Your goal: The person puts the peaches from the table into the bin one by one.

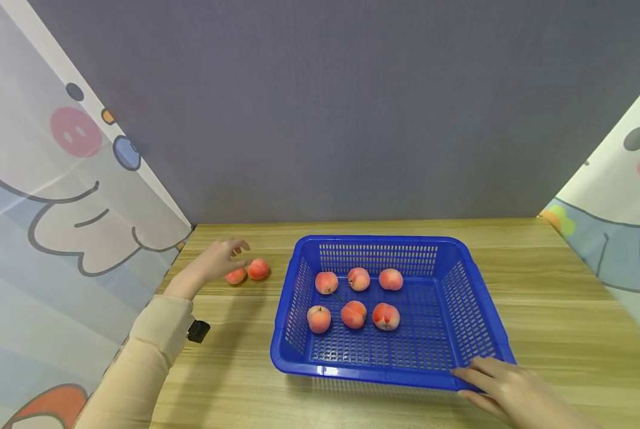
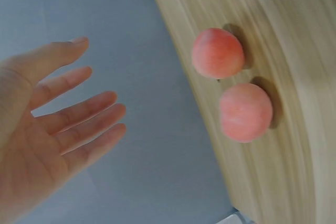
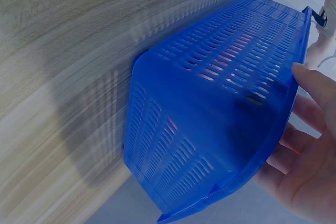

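Note:
Several pink-red peaches [image 1: 354,314] lie in two rows inside a blue plastic basket [image 1: 384,375], towards its left side. My right hand [image 1: 505,387] grips the basket's rim at the near right corner, with the thumb [image 3: 310,82] outside and the fingers over the edge. Left of the basket, my left hand [image 1: 218,259] hovers over the table by two more peaches, one reddish [image 1: 258,269] and the other partly covered by the hand [image 1: 235,276]. The left wrist view shows that hand's palm [image 2: 37,166] bare, fingers spread and apart from both peaches.
The basket stands on a wood-grain table [image 1: 550,286]. A grey wall [image 1: 363,107] rises behind the table's far edge. Cartoon-printed curtains hang on the left [image 1: 46,250] and right [image 1: 620,238]. A small black object [image 1: 198,331] shows beside the left sleeve.

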